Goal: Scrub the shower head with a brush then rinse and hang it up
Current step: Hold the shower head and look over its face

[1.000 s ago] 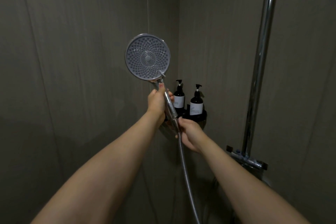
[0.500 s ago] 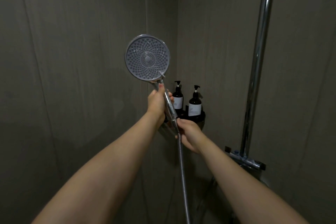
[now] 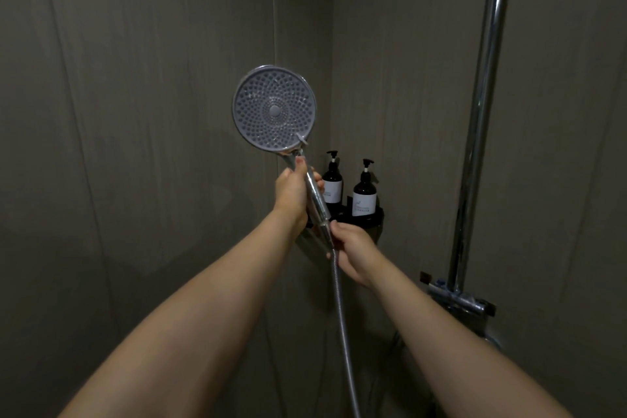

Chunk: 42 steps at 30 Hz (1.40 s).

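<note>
Left hand (image 3: 293,195) grips shower head (image 3: 274,108) handle; right hand (image 3: 353,251) pinches hose joint just below. No brush visible, head unhung; scrub stage unclear, dim.

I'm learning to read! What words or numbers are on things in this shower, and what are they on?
None can be read here.
Left pump bottle: white label, print too small and blurred to read.
Right pump bottle: white label with a few dark lines of print, also too blurred.
Shower head: only nozzle dots, no words.
Chrome pipe: no writing visible.

A shower stall: grey wall panels (image 3: 152,112), chrome riser pipe (image 3: 481,112), pump bottles (image 3: 364,193)
</note>
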Each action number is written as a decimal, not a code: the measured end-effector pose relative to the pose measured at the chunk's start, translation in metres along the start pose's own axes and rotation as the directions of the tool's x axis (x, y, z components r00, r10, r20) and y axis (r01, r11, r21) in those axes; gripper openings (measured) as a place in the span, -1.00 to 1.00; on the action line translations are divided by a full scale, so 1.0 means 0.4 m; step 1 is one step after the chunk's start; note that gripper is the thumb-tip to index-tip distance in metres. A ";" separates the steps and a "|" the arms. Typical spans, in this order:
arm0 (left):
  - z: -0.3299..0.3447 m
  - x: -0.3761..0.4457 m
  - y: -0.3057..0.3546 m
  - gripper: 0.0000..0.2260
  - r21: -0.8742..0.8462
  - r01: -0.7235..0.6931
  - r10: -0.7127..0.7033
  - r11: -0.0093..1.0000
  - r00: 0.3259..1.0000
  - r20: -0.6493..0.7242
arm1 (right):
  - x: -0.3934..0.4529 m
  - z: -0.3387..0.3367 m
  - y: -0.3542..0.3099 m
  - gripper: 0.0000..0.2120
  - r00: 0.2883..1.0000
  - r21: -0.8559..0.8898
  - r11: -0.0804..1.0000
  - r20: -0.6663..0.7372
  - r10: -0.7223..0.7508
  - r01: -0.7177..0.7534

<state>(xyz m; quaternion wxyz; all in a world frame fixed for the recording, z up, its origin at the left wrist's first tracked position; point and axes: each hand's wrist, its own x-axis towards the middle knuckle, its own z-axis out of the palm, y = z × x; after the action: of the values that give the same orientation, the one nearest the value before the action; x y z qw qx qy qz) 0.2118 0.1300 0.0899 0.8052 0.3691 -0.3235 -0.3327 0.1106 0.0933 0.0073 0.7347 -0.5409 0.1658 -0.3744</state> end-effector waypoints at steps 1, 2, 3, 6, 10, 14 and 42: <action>0.000 0.000 -0.001 -0.78 0.005 -0.003 0.003 1.000 1.000 -0.002 | 0.001 0.000 0.002 -0.74 1.000 -0.012 1.000 0.004 -0.006 0.006; -0.001 -0.001 -0.001 -0.78 0.012 -0.007 0.007 1.000 1.000 -0.004 | 0.000 0.001 0.003 -0.73 1.000 -0.019 1.000 0.008 -0.010 0.011; -0.001 -0.001 -0.002 -0.78 0.020 -0.012 0.012 1.000 1.000 -0.005 | -0.002 0.002 0.002 -0.73 1.000 -0.024 1.000 0.008 -0.015 0.015; -0.001 -0.003 -0.004 -0.77 0.012 -0.022 0.021 1.000 1.000 0.003 | -0.003 0.000 0.000 -0.74 1.000 -0.032 0.999 -0.003 -0.017 0.017; 0.001 -0.003 -0.009 -0.76 -0.011 -0.013 0.013 1.000 1.000 0.004 | -0.008 -0.001 0.001 -0.73 1.000 -0.027 1.000 -0.010 -0.016 0.015; 0.000 0.001 -0.015 -0.76 -0.001 -0.012 0.012 1.000 1.000 -0.004 | -0.019 -0.006 -0.002 -0.74 1.000 -0.065 0.998 0.005 -0.018 0.018; 0.001 -0.007 -0.015 -0.75 0.047 -0.007 0.008 0.999 1.000 -0.004 | -0.025 -0.016 0.004 -0.74 0.998 0.036 0.999 0.055 -0.002 0.000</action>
<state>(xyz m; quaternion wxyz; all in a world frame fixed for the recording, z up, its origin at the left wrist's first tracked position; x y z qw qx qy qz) 0.2081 0.1289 0.0846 0.7983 0.3875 -0.3309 -0.3211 0.1003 0.0966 0.0020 0.7482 -0.5380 0.1384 -0.3627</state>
